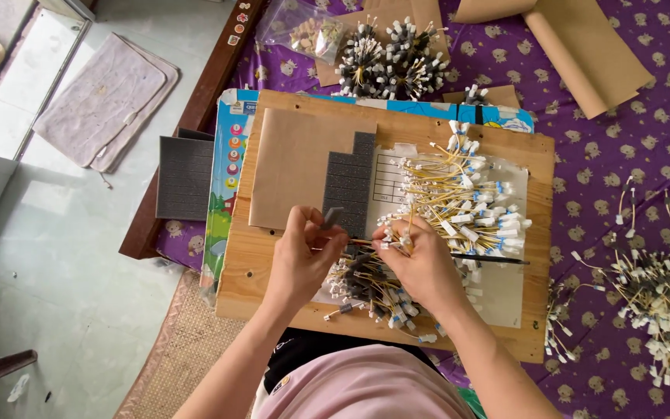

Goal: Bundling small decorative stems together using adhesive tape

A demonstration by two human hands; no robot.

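My left hand [304, 252] pinches a small grey foam piece [333, 217] between thumb and fingers, over a wooden board [257, 264]. My right hand [420, 260] holds a bundle of thin yellow wires with white connectors [397, 233] just right of it. Beneath both hands lies a bundle of wires with dark foam on them [362, 283]. A large loose heap of yellow wires with white plugs [467, 198] lies beyond my right hand. A strip of dark grey foam squares [350, 182] sits on brown paper [292, 167] ahead of my left hand.
The board rests on a purple patterned cloth [645, 147]. Finished foam-tipped bundles [393, 58] lie at the far edge, another wire pile [649, 291] at the right, a grey foam sheet [184, 177] at the left. A thin dark rod [498, 261] lies on the board. Tiled floor with a mat lies left.
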